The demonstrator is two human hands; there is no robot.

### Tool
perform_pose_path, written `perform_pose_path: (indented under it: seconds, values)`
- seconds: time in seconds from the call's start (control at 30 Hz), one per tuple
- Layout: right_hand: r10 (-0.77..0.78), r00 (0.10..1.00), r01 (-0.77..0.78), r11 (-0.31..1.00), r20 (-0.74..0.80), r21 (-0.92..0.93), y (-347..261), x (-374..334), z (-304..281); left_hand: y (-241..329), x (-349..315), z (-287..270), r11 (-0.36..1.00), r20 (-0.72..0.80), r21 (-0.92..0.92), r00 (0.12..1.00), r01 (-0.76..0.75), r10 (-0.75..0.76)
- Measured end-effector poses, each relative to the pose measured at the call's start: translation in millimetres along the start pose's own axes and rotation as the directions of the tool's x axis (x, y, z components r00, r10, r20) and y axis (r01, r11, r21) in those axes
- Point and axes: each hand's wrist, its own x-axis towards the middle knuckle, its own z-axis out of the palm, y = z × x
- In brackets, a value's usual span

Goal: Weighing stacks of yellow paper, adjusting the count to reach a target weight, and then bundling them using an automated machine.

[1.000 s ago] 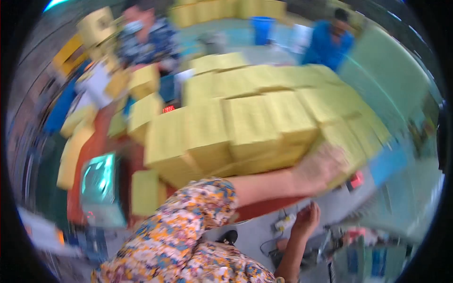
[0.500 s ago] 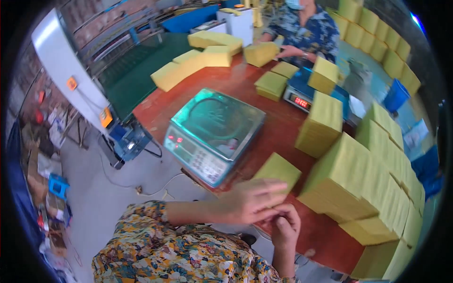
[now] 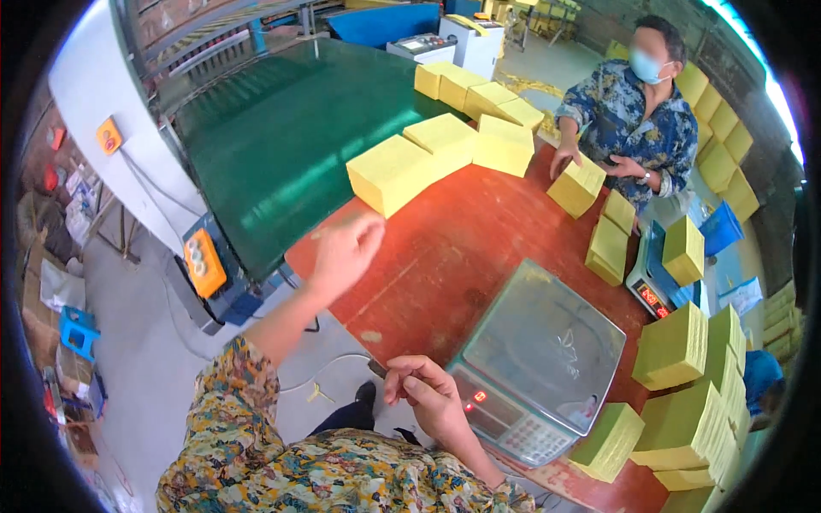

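Note:
My left hand (image 3: 346, 256) reaches out over the near left edge of the red table (image 3: 428, 256). Its fingers are loosely bent, with nothing seen in them, just short of a yellow paper stack (image 3: 389, 175). Closer to my body, my right hand (image 3: 428, 398) has its fingers curled in and the thumb against them; anything inside is hidden. To its right stands a digital scale (image 3: 539, 359) with red digits and a bare metal plate. A smaller yellow block (image 3: 607, 440) sits beside the scale.
More yellow blocks (image 3: 457, 85) line the green conveyor (image 3: 291, 162). Across the table a masked co-worker (image 3: 633, 120) handles a yellow block (image 3: 577, 184). Another scale (image 3: 658, 274) bears a block. Stacks (image 3: 684, 419) crowd the right side. An orange button box (image 3: 203, 263) juts out at left.
The view has swung left, so the scale and stacks appear farther right. My hands, close together before, have parted; the left has gone forward and left. The co-worker's block is nearer the row.

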Motion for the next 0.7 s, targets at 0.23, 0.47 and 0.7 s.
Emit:
perform_pose_path:
  seconds: [0.23,0.47,0.7]
  values:
    - [0.023,0.977,-0.018,1.000,-0.211,0.024,-1.9,114.1,35.4,-188.5,211.6,28.4,0.942,-0.009,0.325,0.996,-0.082,0.089]
    - [0.014,0.886,-0.063,0.994,-0.463,-0.090,-9.4,136.1,47.1,-184.8,213.6,64.5,0.950,0.287,0.311,0.952,0.015,-0.109]
    - [-0.064,0.932,-0.038,0.962,-0.358,-0.270,-1.8,136.6,42.7,-109.8,103.7,19.1,0.950,0.729,-0.074,0.633,-0.303,0.259]
